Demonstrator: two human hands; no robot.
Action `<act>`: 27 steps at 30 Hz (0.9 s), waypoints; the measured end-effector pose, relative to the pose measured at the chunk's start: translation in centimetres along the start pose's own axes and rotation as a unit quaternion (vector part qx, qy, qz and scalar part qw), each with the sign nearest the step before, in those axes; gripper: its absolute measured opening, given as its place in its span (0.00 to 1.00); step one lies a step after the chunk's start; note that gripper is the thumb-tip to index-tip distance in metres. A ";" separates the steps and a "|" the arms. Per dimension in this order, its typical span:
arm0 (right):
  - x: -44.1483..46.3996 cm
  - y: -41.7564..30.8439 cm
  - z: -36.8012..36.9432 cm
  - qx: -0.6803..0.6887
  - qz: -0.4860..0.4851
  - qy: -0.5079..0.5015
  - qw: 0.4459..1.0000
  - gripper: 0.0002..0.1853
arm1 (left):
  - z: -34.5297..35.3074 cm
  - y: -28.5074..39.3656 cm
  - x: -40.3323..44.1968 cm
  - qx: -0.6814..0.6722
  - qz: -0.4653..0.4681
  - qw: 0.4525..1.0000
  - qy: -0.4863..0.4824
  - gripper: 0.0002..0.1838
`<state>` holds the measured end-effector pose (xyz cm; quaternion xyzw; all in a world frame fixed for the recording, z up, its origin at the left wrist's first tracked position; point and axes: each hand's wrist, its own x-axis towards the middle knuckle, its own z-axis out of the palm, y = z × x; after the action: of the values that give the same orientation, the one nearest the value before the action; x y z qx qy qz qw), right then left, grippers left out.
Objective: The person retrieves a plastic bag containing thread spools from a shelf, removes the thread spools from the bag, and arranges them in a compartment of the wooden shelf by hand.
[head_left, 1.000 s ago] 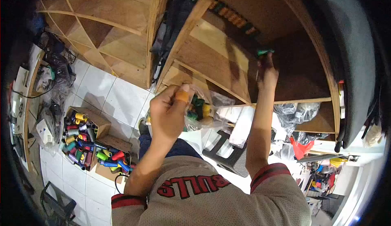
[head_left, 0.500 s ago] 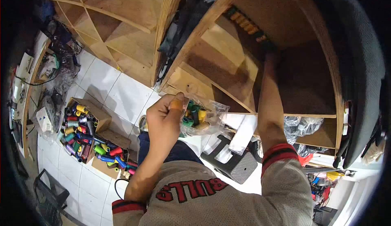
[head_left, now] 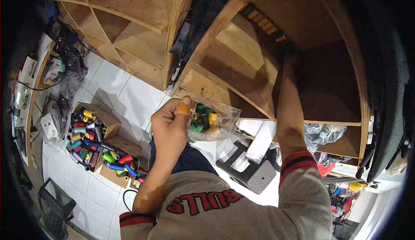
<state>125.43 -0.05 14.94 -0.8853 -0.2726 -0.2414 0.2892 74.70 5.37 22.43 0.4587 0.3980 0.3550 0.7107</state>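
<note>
My left hand is closed around the gathered edge of a clear plastic bag. Green, yellow and tan thread spools show through the plastic. My right arm reaches deep into a wooden shelf compartment. There my right hand is in dark shadow at the near end of a row of thread spools along the back, orange-yellow with darker green ones. Its fingers are hidden, so I cannot make out whether it grips a spool.
On the white tiled floor at left, cardboard boxes hold many coloured thread spools. A dark plastic stool stands below the shelf. Another wooden shelf unit rises at upper left. Plastic-wrapped items fill a lower shelf at right.
My left hand and the bag have shifted slightly left. My right hand stays inside the compartment, by the row of spools, with little visible movement.
</note>
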 end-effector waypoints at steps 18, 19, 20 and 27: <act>-11.7 -19.7 -21.6 0.542 0.022 -0.599 0.589 0.11 | -1.0 0.8 -0.6 0.029 0.012 0.999 -0.034 0.15; -13.7 -22.4 -22.6 0.471 -0.001 -0.660 0.585 0.11 | -1.0 1.0 -0.7 0.034 0.010 0.999 -0.041 0.16; -15.9 -24.2 -22.0 0.409 -0.100 -0.642 0.641 0.11 | -0.7 1.4 -0.9 0.004 -0.004 0.999 -0.041 0.16; -23.5 -27.2 -18.1 0.088 -0.414 -0.520 0.742 0.10 | -0.7 1.1 -0.7 0.036 0.072 0.995 -0.058 0.14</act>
<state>86.38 -1.19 24.52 -0.6441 -0.7404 0.1852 0.0513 73.63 5.41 23.44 0.5314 0.3352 0.3631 0.6881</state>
